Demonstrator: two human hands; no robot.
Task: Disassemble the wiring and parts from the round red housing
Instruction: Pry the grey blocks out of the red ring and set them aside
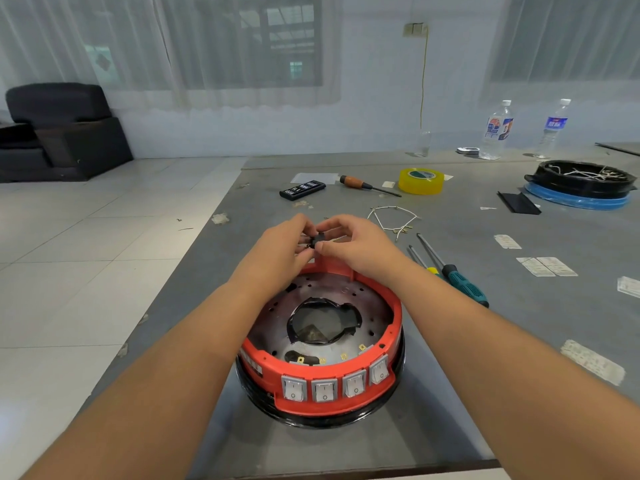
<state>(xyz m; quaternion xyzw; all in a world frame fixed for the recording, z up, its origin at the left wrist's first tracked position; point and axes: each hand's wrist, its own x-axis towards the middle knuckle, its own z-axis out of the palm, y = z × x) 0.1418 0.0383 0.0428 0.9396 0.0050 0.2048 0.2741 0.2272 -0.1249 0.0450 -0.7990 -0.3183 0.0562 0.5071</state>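
The round red housing [349, 400] sits on a black base at the near middle of the grey table, with several grey rocker switches [324, 389] along its front wall. Inside lies a metal plate with a central hole and small brass terminals [343, 356]. Above the housing's far rim, my left hand [282, 242] and my right hand [353, 242] pinch a small black part [316, 239] between their fingertips. A loose bundle of white wires [393, 220] lies on the table beyond my right hand.
Two screwdrivers [450, 271] lie right of the housing. Farther back are a wooden-handled screwdriver [363, 184], a yellow tape roll [420, 181], a black bit case [302, 190], a second black housing on a blue ring [581, 185], two water bottles [497, 129] and scattered paper labels.
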